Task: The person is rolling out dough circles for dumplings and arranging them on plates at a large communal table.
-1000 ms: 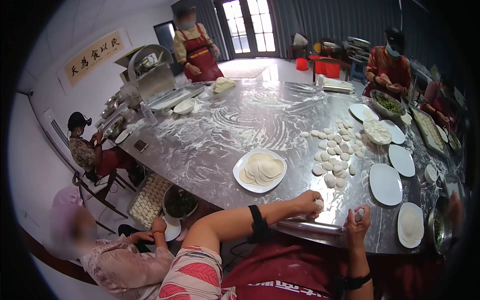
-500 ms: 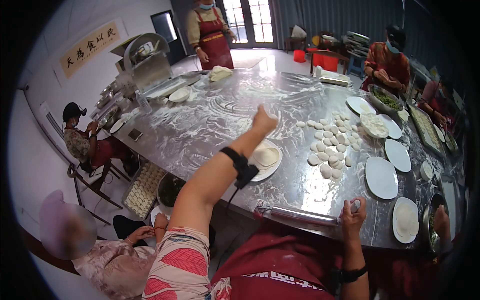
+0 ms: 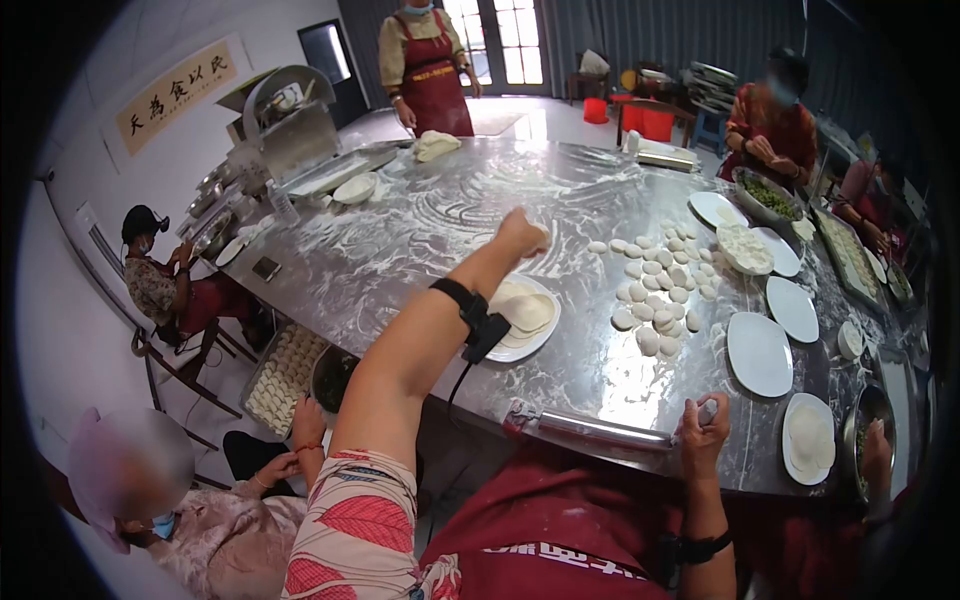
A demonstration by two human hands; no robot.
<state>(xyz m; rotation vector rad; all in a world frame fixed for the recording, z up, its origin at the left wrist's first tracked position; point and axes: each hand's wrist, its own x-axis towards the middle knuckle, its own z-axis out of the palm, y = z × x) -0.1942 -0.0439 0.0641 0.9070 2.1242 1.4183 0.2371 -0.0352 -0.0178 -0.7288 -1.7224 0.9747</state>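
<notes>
My left hand (image 3: 523, 236) is over the floured steel table, closed, with whatever its fingers hold too small to make out. Just below it, a white plate (image 3: 540, 338) bears flat rounds of dough (image 3: 528, 308), partly behind my wrist strap. At the table's front edge my right hand (image 3: 706, 425) is wrapped round the handle of a metal rolling pin (image 3: 605, 430), which lies along the edge. Many small flattened dough pieces (image 3: 655, 300) are spread between my hands and the white plates on the right.
White plates (image 3: 760, 355) and a bowl of flour (image 3: 745, 248) stand at the right. A dough lump (image 3: 436, 146) lies at the far edge. Co-workers sit or stand around the table (image 3: 370, 290); one sits close at my left, another's hand (image 3: 877, 450) is at the right.
My left hand has moved slightly, its wrist turned. The co-worker at the lower left has raised a hand toward the dark bowl. My right hand stays on the rolling pin.
</notes>
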